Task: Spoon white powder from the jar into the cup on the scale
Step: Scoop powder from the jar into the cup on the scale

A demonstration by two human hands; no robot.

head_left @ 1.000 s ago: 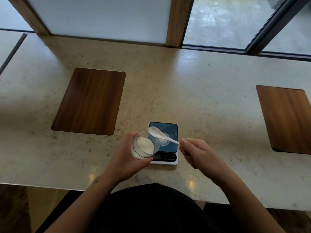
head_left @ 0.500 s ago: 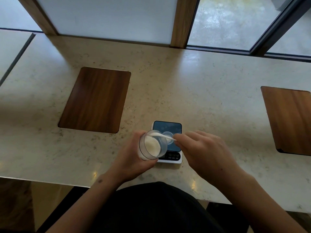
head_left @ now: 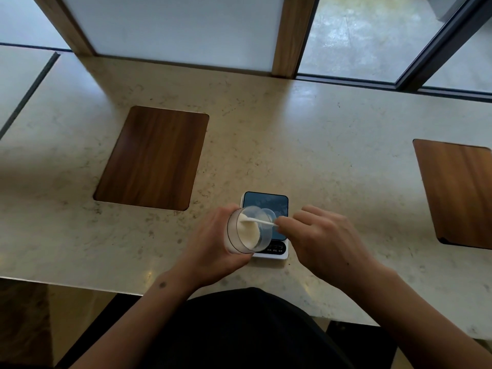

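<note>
Holding the jar (head_left: pixel 246 233) tipped on its side in my left hand (head_left: pixel 213 249), fingers wrapped round its wall, I have its open mouth turned toward my right hand (head_left: pixel 327 241), and the white powder (head_left: pixel 249 231) lies banked inside. My right hand is pinched shut on the handle of the spoon (head_left: pixel 257 221), thumb and fingertips closed on its end, and the bowl of the spoon sits inside the jar, down in the powder at its upper side. The scale (head_left: pixel 269 225) lies flat on the counter (head_left: pixel 319 155), just beyond and between my two hands, and the small clear cup (head_left: pixel 271 214) stands on its dark platform right behind the jar's rim. By my judgement this is the loading part of a scoop — the spoon is in the jar, not over the cup — so carrying the powder across and tipping it out is yet to do. How much powder the cup already holds I cannot say: it is see-through, half covered by the jar, and shows no clear white heap. The display on the scale is hidden behind the jar, and the small buttons beside my right hand are too fine to read. Whether the spoon is actually full is also hard to make out — its bowl blends into the powder.
</note>
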